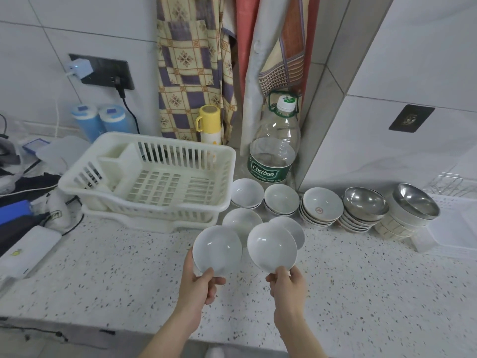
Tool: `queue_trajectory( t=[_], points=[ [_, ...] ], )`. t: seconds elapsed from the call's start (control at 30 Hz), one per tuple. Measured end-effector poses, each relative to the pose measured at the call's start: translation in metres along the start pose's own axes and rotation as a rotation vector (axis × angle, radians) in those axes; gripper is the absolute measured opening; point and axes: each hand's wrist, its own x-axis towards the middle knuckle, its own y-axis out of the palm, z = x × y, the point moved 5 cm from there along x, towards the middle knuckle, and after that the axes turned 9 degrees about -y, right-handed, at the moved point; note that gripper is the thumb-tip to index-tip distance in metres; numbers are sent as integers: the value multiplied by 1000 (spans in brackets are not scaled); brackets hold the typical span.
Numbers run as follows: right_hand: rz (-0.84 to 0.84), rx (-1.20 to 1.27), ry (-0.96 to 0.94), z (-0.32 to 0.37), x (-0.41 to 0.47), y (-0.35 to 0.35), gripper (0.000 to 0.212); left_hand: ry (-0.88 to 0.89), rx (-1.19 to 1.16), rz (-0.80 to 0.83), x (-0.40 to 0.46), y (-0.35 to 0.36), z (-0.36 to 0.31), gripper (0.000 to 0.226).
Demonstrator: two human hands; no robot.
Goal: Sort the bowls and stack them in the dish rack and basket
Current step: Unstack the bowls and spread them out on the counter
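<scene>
Two white bowls (pixel 217 250) in hands (pixel 200 285), two more half-hidden behind.

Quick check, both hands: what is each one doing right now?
Left hand: pinches the near rim of a white bowl, held above the counter.
Right hand: pinches the near rim of another white bowl.

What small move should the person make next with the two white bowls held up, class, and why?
Probably carry the left hand's white bowl up and left into the dish rack. Each hand pinches a bowl at its near rim, the right hand holding another bowl, both lifted above the counter. The rack holds no bowls yet and is nearest the left hand.
</scene>
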Motion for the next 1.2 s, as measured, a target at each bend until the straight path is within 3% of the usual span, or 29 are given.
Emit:
queue_trajectory(
  t=[0.5,1.2],
  points=[
    [190,-82,96,-39,-41,-14,22,-52,-136,-174,-35,-48,35,62],
    [280,-14,219,-50,-56,132,43,-75,-9,-99,45,-163,-22,64]
  ],
)
